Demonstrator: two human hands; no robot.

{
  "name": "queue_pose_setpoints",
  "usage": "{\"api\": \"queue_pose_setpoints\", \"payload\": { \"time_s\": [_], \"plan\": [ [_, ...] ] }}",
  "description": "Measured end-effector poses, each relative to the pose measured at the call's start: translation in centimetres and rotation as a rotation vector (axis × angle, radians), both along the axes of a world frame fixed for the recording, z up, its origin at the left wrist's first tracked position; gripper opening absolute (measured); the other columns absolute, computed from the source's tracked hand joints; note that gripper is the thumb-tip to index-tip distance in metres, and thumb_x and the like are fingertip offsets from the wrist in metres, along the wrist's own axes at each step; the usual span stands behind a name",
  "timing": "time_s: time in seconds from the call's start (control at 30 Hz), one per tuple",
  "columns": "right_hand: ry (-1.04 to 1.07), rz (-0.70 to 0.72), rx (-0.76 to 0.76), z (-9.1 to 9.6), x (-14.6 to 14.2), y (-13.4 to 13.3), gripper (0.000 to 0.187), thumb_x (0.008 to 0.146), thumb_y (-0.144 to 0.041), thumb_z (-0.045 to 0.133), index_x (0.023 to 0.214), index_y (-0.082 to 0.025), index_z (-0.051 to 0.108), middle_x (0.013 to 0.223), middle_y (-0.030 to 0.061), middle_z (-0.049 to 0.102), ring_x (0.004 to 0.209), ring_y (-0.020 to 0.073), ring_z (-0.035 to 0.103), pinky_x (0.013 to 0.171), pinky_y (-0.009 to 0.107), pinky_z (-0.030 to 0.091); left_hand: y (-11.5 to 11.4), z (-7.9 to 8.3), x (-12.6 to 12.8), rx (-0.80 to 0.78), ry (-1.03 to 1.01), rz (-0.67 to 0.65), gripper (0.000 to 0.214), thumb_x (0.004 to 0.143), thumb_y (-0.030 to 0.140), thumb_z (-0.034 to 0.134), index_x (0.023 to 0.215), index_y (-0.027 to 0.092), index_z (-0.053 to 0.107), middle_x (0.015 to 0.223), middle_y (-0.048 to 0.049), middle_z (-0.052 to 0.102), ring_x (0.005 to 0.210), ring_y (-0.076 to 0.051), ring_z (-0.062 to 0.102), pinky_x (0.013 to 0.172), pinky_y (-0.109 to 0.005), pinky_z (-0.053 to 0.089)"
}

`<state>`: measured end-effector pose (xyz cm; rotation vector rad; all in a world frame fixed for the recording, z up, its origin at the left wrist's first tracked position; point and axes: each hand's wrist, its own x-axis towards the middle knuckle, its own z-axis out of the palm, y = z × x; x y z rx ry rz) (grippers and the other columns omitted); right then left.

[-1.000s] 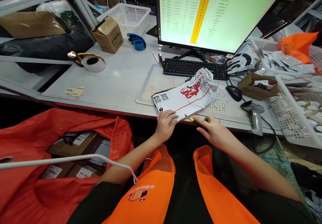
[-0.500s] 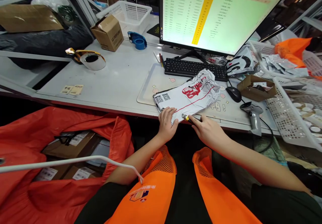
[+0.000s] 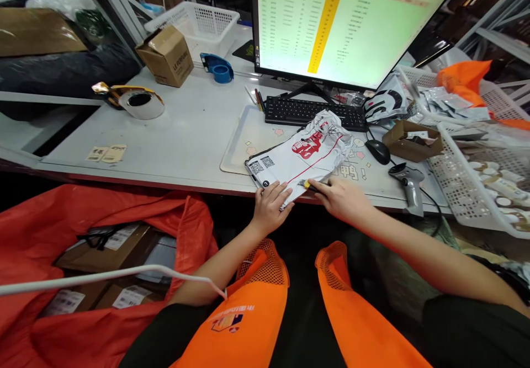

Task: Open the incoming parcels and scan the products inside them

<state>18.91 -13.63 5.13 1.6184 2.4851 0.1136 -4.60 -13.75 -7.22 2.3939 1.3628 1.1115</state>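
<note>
A white plastic mailing bag [image 3: 285,166] with red print and QR codes lies slanted on the desk mat, its far end crumpled. My left hand [image 3: 270,205] is closed on its near edge, fingers on top and thumb at the side. My right hand [image 3: 343,198] is closed around a utility knife [image 3: 309,185] with a yellow and black handle. The knife's tip is at the bag's near right side, beside the red line; how far the blade is in, I cannot tell.
Behind the bag are a keyboard [image 3: 304,111] and a monitor [image 3: 331,26]. A mouse [image 3: 378,152], a scanner [image 3: 409,186] and a white basket [image 3: 459,191] sit to the right. Left are a tape dispenser [image 3: 143,106], a carton [image 3: 169,62] and a red sack [image 3: 194,219] of parcels.
The camera view has shifted slightly. My left hand has slid toward the bag's near edge, and the knife in my right hand has moved a little farther up along the bag.
</note>
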Motion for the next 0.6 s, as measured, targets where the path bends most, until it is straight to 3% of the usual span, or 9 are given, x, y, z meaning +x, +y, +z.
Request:
{"api": "queue_pose_setpoints", "payload": {
  "time_s": [0.1, 0.2, 0.23, 0.3, 0.37, 0.47, 0.53, 0.6],
  "plan": [
    [-0.021, -0.07, 0.032, 1.5, 4.4, 3.8, 0.051, 0.106, -0.049, 0.046, 0.153, -0.033, 0.055, 0.099, 0.0132, 0.066, 0.078, 0.0245, 0.063, 0.07, 0.033, 0.039, -0.1, -0.3, -0.4, 0.012, 0.025, -0.015, 0.035, 0.103, 0.041, 0.057, 0.131, 0.025, 0.071, 0.137, -0.0114, 0.07, 0.135, -0.032, 0.058, 0.111, -0.052, 0.033],
    [0.015, -0.425, 0.19, 4.0, 11.1, 7.5, 0.055, 0.105, -0.051, 0.046, 0.149, -0.021, 0.06, 0.093, 0.0157, 0.065, 0.072, 0.0226, 0.06, 0.072, 0.04, 0.041, -0.5, -0.2, -1.4, 0.01, 0.038, -0.028, 0.036, 0.104, 0.04, 0.055, 0.131, 0.024, 0.071, 0.137, -0.0118, 0.07, 0.135, -0.032, 0.059, 0.111, -0.051, 0.036],
    [0.026, -0.481, 0.226, 4.7, 13.3, 8.3, 0.062, 0.106, -0.055, 0.042, 0.15, -0.016, 0.059, 0.093, 0.0183, 0.064, 0.073, 0.0231, 0.061, 0.073, 0.042, 0.04, -0.6, 0.0, -1.8, 0.01, 0.041, -0.042, 0.036, 0.104, 0.04, 0.054, 0.131, 0.024, 0.071, 0.137, -0.0119, 0.07, 0.135, -0.032, 0.058, 0.111, -0.051, 0.037],
    [0.086, -0.455, 0.319, 5.0, 16.3, 9.2, 0.065, 0.104, -0.057, 0.043, 0.152, -0.015, 0.057, 0.096, 0.0229, 0.066, 0.08, 0.0285, 0.063, 0.074, 0.046, 0.041, -0.7, 1.0, -2.2, 0.0, 0.052, -0.068, 0.037, 0.103, 0.041, 0.054, 0.13, 0.023, 0.071, 0.138, -0.0119, 0.069, 0.135, -0.032, 0.058, 0.113, -0.053, 0.036],
    [0.149, -0.402, 0.338, 3.5, 17.5, 9.2, 0.063, 0.103, -0.056, 0.046, 0.152, -0.018, 0.057, 0.1, 0.0247, 0.068, 0.085, 0.0336, 0.065, 0.075, 0.048, 0.042, -0.2, 2.6, -2.1, -0.032, 0.079, -0.07, 0.037, 0.102, 0.046, 0.057, 0.125, 0.023, 0.073, 0.134, -0.012, 0.071, 0.13, -0.033, 0.06, 0.117, -0.059, 0.031],
    [0.221, -0.437, 0.27, -1.0, 16.9, 8.2, 0.065, 0.102, -0.054, 0.041, 0.153, -0.017, 0.056, 0.107, 0.0278, 0.068, 0.093, 0.042, 0.068, 0.077, 0.053, 0.046, 1.6, 5.7, -1.2, -0.093, 0.179, -0.092, 0.039, 0.098, 0.052, 0.063, 0.121, 0.023, 0.075, 0.126, -0.0129, 0.072, 0.122, -0.035, 0.063, 0.12, -0.068, 0.025],
    [0.29, -0.513, 0.221, -3.8, 16.0, 7.6, 0.071, 0.1, -0.054, 0.035, 0.157, -0.014, 0.051, 0.11, 0.0308, 0.067, 0.1, 0.0477, 0.069, 0.08, 0.058, 0.048, 3.3, 7.3, -0.6, -0.116, 0.271, -0.221, 0.039, 0.096, 0.051, 0.067, 0.124, 0.025, 0.075, 0.134, -0.0143, 0.068, 0.13, -0.036, 0.058, 0.119, -0.064, 0.032],
    [0.373, -0.546, 0.204, -5.5, 14.8, 7.3, 0.074, 0.097, -0.055, 0.03, 0.162, -0.022, 0.043, 0.112, 0.0306, 0.066, 0.106, 0.0527, 0.067, 0.082, 0.067, 0.048, 4.9, 8.3, -0.5, -0.126, 0.331, -0.385, 0.036, 0.096, 0.046, 0.069, 0.124, 0.025, 0.076, 0.145, -0.015, 0.061, 0.137, -0.034, 0.053, 0.116, -0.053, 0.041]
  ]
}}
